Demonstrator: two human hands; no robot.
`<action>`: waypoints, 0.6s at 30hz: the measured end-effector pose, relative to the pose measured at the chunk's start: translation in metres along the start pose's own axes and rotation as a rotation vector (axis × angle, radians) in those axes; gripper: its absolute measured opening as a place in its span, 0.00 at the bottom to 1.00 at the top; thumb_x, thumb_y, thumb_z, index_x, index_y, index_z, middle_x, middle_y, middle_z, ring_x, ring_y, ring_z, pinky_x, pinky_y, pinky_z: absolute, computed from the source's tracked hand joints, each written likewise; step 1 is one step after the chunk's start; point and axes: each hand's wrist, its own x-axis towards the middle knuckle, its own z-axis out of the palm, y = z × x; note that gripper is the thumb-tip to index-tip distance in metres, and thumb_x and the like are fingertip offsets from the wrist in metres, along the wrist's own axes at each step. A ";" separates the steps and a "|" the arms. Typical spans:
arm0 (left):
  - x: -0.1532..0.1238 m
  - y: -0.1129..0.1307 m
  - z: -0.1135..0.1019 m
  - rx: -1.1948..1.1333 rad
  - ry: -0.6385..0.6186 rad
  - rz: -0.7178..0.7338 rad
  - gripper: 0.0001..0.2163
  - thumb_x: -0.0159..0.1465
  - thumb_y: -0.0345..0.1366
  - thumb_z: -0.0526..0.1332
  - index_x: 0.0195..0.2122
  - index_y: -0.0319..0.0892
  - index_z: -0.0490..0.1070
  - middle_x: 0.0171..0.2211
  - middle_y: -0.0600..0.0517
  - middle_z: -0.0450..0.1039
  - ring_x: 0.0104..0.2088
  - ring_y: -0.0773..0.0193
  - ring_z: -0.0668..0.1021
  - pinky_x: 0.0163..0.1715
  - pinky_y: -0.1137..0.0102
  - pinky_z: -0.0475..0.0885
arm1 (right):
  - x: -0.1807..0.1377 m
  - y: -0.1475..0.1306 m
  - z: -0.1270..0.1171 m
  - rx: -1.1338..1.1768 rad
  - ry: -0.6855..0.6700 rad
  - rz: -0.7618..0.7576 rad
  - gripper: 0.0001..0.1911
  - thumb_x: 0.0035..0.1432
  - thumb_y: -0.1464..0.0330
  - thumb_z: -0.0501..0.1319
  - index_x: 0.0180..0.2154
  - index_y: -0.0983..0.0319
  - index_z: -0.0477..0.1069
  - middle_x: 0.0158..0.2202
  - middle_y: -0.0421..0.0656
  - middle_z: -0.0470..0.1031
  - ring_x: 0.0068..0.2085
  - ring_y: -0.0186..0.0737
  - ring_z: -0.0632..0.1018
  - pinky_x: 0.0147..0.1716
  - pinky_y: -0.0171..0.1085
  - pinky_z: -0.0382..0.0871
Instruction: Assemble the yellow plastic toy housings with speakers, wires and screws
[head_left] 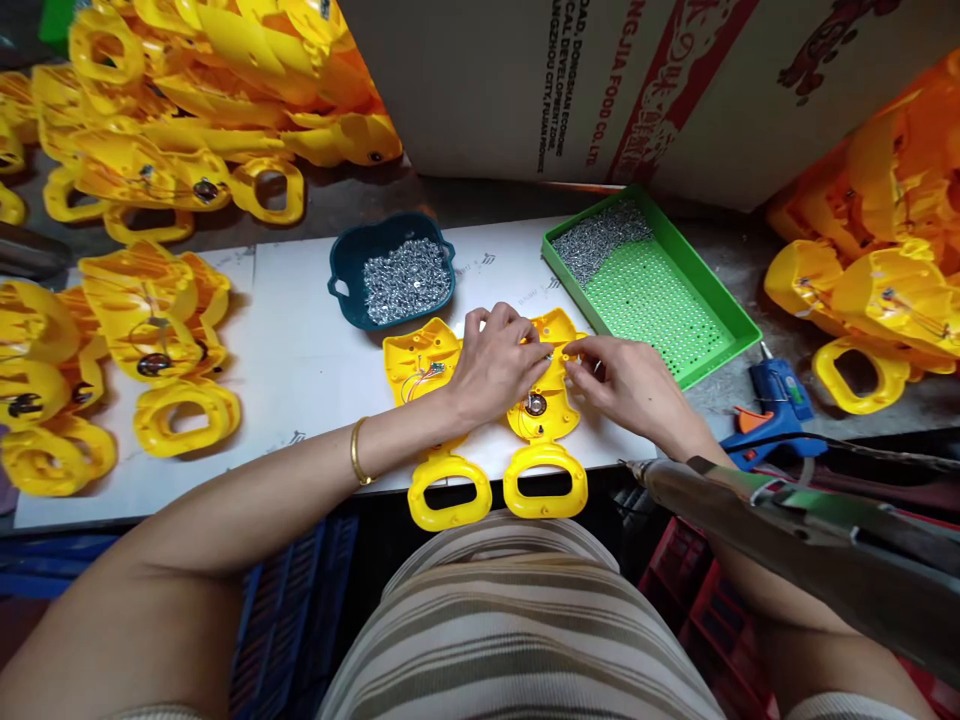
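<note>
Two yellow plastic shell halves with oval handles lie side by side on the white board in front of me. The left shell half (401, 350) holds a small circuit board (437, 369) with thin wires. In the right shell half (559, 425) sits a round speaker (535, 404). My left hand (499, 365) reaches across both halves, its fingers curled and fingertips down at the right half. At that half's right edge is my right hand (622, 385), thumb and forefinger brought together near the left fingertips. Whatever the fingertips pinch is too small or hidden to name.
A dark teal basin (349, 250) and a green perforated tray (675, 320) hold small metal screws. Rightward are a blue glue gun (776, 410) and a power screwdriver (750, 510). Yellow shells (157, 310) pile up on both sides; a large carton (480, 90) stands behind.
</note>
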 end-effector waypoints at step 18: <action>0.006 0.003 0.000 0.038 -0.064 -0.029 0.08 0.66 0.38 0.60 0.39 0.46 0.79 0.39 0.47 0.75 0.45 0.51 0.67 0.46 0.52 0.56 | -0.002 0.008 -0.002 0.239 0.017 -0.005 0.15 0.60 0.64 0.56 0.44 0.62 0.76 0.31 0.46 0.80 0.29 0.38 0.75 0.31 0.38 0.63</action>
